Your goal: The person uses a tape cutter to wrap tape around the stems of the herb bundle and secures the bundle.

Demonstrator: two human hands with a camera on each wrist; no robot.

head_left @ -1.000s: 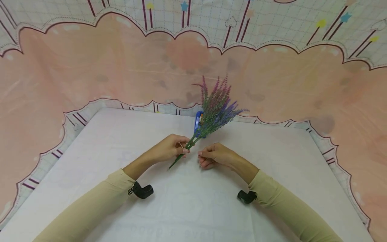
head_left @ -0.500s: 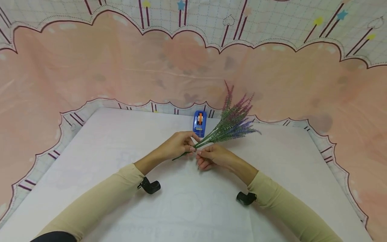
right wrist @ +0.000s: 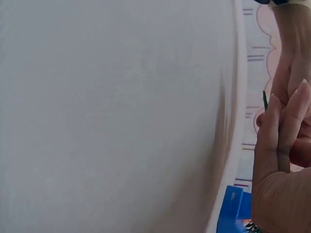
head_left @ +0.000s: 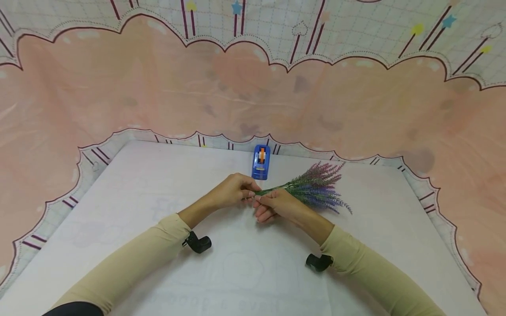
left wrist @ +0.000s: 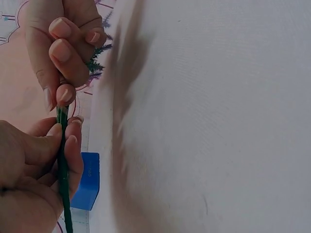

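Note:
A bunch of artificial lavender [head_left: 318, 186], pink and purple over green stems, lies nearly sideways with its blooms to the right. My left hand [head_left: 229, 192] pinches the stems between thumb and fingers. In the left wrist view the green stem [left wrist: 63, 179] runs down past the palm. At the stem, beside the left fingertips, my right hand [head_left: 282, 204] pinches with thumb and forefinger. A small shiny patch that looks like clear tape [left wrist: 62, 111] shows on the stem under the right fingertips. The right hand's back partly hides the stems in the head view.
A blue tape dispenser [head_left: 261, 162] with an orange hub stands just behind the hands, near the far edge of the white-covered table [head_left: 189, 160]. A patterned peach curtain [head_left: 158, 87] hangs behind. Black wrist cameras [head_left: 199, 242] sit at both cuffs.
The left hand has moved right, bringing the stems to the right fingertips. The blooms have swung from pointing up and back to pointing right, uncovering the tape dispenser.

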